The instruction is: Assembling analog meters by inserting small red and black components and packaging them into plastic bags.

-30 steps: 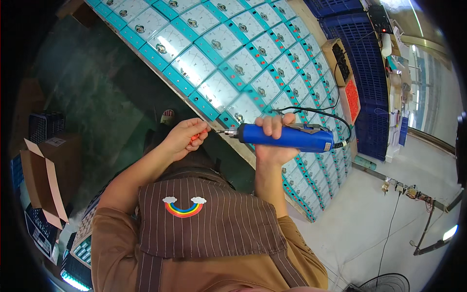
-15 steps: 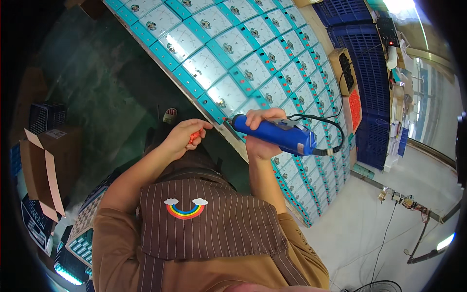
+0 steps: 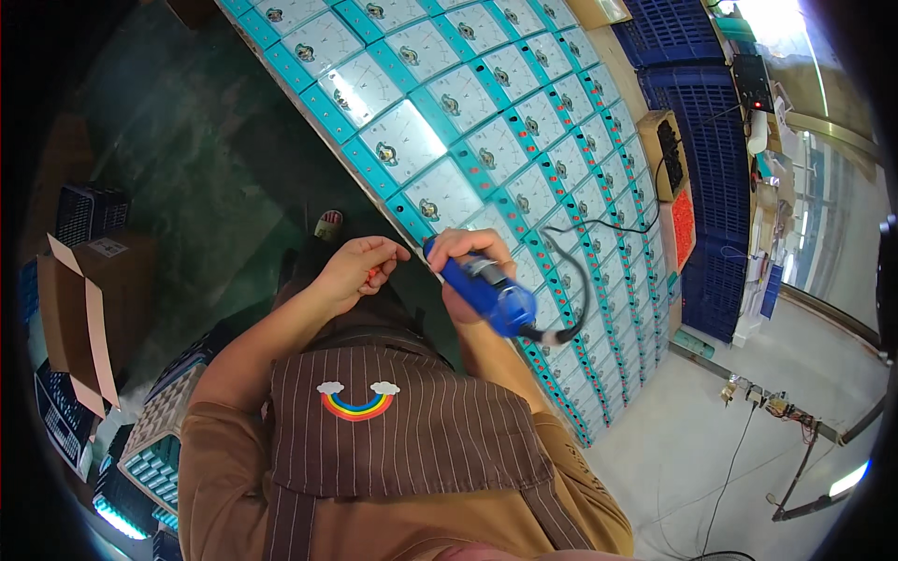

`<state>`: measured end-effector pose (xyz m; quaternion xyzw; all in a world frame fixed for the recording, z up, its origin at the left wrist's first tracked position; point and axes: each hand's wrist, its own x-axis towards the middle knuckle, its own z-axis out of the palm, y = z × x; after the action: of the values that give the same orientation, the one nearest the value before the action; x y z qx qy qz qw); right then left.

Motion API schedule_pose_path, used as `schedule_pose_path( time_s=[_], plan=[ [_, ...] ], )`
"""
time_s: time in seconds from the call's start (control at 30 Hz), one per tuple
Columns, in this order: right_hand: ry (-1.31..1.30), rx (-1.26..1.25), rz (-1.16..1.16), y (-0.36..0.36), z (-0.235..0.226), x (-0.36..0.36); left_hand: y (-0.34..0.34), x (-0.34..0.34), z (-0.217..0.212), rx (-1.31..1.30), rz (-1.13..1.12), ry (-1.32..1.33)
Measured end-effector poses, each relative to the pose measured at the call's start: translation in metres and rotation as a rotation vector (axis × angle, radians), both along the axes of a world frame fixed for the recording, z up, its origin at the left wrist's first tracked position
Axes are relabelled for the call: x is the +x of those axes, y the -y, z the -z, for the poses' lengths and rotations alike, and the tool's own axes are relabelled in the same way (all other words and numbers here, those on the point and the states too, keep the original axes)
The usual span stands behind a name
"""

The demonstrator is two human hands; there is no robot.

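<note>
My right hand (image 3: 479, 265) is wrapped round a blue corded electric screwdriver (image 3: 498, 301), blurred by motion, its rear end tilted toward me. The tool's tip is hidden near the front edge of a broad array of teal-and-white analog meters (image 3: 402, 140). Close to that same edge, my left hand (image 3: 351, 269) is closed with thumb and forefinger pinched together. Small red parts (image 3: 374, 274) show between its curled fingers. Whether a part sits in the pinch cannot be made out. Red and black pieces stand in many of the meters' teal strips.
Beyond the array's right side are a box of red parts (image 3: 682, 229), a box of black parts (image 3: 670, 154) and blue plastic crates (image 3: 692, 122). The screwdriver's black cord (image 3: 587, 290) loops over the meters. An open cardboard box (image 3: 70, 323) stands at left.
The screwdriver has swung, its rear end coming left and toward me. My right hand has shifted slightly left. The left hand stays near the array's edge, with fewer red parts showing.
</note>
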<state>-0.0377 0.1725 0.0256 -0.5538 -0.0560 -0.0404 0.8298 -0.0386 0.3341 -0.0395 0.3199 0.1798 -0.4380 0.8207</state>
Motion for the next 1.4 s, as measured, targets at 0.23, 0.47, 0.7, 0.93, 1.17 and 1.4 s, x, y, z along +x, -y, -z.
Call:
schedule_pose_path(
  time_s=[0.23, 0.47, 0.7, 0.93, 1.17, 1.4],
  plan=[
    [-0.031, 0.319, 0.226, 0.042, -0.014, 0.019, 0.003, 0.001, -0.004, -0.018, -0.020, -0.005],
    [-0.228, 0.613, 0.056, 0.028, -0.026, 0.012, 0.001, 0.007, -0.019, -0.247, 0.082, -0.095],
    [0.132, 0.135, 0.171, 0.014, -0.016, 0.033, -0.002, -0.002, 0.000, -0.034, -0.032, -0.019],
    [0.053, 0.092, 0.106, 0.005, -0.002, 0.039, -0.013, -0.021, -0.002, -0.064, 0.011, -0.047],
    [0.000, 0.015, -0.117, -0.012, 0.002, 0.027, -0.011, -0.026, -0.004, -0.035, 0.064, -0.053],
    [0.049, 0.271, 0.112, 0.015, 0.004, 0.038, -0.005, -0.038, -0.010, -0.066, 0.028, -0.024]
  ],
)
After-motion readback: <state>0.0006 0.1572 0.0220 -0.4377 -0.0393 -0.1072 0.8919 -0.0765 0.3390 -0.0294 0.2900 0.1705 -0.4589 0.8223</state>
